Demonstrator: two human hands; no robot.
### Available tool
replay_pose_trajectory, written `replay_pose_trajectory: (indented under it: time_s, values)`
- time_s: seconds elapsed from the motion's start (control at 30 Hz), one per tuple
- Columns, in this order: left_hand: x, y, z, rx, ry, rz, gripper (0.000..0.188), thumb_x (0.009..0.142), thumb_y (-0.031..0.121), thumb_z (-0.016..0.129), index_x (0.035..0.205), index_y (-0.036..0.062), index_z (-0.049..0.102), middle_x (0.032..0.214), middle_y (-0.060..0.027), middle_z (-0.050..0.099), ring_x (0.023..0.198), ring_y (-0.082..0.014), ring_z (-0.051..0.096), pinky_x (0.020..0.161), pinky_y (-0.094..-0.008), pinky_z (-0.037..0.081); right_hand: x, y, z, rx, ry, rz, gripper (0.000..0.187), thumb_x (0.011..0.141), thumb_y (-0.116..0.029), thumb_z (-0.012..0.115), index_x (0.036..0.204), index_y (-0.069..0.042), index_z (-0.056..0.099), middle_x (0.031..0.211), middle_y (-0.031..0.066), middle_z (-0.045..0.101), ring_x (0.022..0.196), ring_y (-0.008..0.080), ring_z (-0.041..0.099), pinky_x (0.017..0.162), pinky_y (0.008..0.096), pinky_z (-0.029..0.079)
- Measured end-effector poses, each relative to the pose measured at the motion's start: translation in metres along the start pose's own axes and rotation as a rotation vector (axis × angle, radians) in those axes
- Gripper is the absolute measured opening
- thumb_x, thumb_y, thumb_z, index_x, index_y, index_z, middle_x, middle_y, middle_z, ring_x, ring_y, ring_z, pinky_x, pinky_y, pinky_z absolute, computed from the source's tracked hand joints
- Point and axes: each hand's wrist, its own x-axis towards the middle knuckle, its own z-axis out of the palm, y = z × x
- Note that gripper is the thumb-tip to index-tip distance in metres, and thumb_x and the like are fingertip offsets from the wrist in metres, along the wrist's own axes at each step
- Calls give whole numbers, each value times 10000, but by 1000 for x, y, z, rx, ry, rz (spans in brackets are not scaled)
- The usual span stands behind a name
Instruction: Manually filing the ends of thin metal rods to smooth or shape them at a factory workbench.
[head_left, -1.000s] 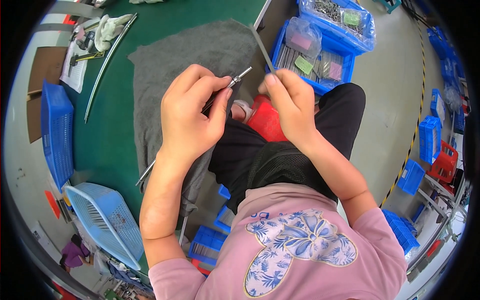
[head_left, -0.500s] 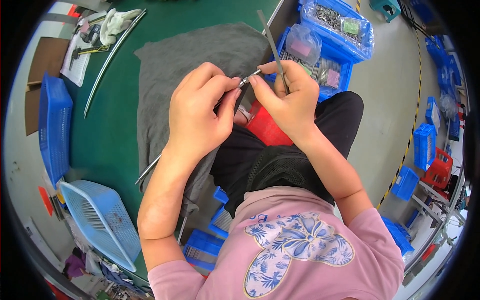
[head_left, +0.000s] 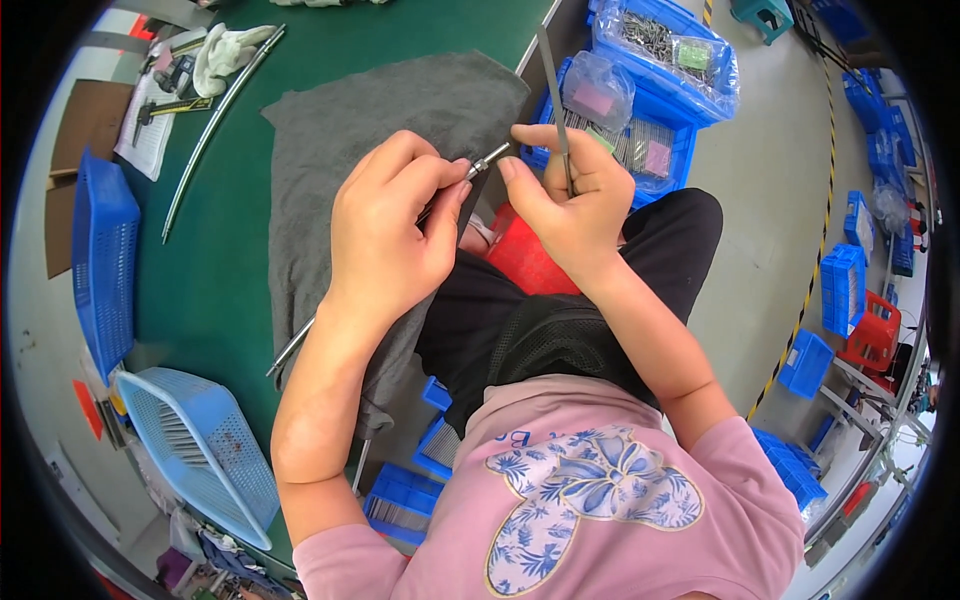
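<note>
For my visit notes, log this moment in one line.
left hand: pinching metal rod; right hand: holding flat gray strip; green table: gray cloth atop

On my feed a broad dark-green tabletop (head_left: 195, 310) fills the left side, pale trim along its edge, with a brown cardboard panel (head_left: 92, 125) upright beyond it and a pale grey surface (head_left: 38, 330) at far left, wall or floor, can't tell. To the right I get smooth grey floor (head_left: 755, 230), a yellow-and-black striped tape line (head_left: 828, 200) curving down it, a teal plastic stool (head_left: 766, 18) up top, and a red plastic chair (head_left: 872, 335) past the tape. Lighting reads bright, even.
</note>
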Motion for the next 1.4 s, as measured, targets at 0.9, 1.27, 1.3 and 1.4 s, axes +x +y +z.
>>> replay_pose_trajectory:
  time_s: [0.9, 1.27, 1.3, 1.4]
  values:
    - [7, 1, -1, 1, -20, 31, 105, 710, -9, 683, 795, 11, 626, 742, -89, 551, 675, -279, 566, 599, -367, 451, 4, 0, -7, 97, 15, 203, 119, 750, -60, 753, 830, -4, 686, 521, -20, 458, 491, 27, 411, 461, 217, 368]
    - [-13, 13, -8, 67, -93, 31, 130, 715, -49, 638, 807, 17, 573, 753, -108, 523, 623, -273, 543, 554, -353, 429, -22, 21, 16, 638, -245, 342, 163, 837, -164, 731, 830, -23, 648, 600, -75, 455, 549, 11, 356, 467, 230, 267]
    - [-13, 15, -12, 30, -83, 15, 118, 731, -49, 634, 816, 14, 580, 754, -107, 528, 621, -258, 550, 550, -336, 435, -22, 18, 17, 640, -256, 328, 154, 846, -159, 720, 839, -26, 644, 608, -69, 484, 532, 9, 384, 458, 219, 282]
    - [-4, 22, -16, -67, -91, 30, 83, 776, -48, 616, 845, -2, 611, 766, -115, 543, 641, -237, 560, 568, -304, 452, -18, 1, 7, 627, -209, 260, 141, 859, -144, 708, 835, -30, 628, 645, -26, 580, 505, 20, 498, 429, 203, 378]
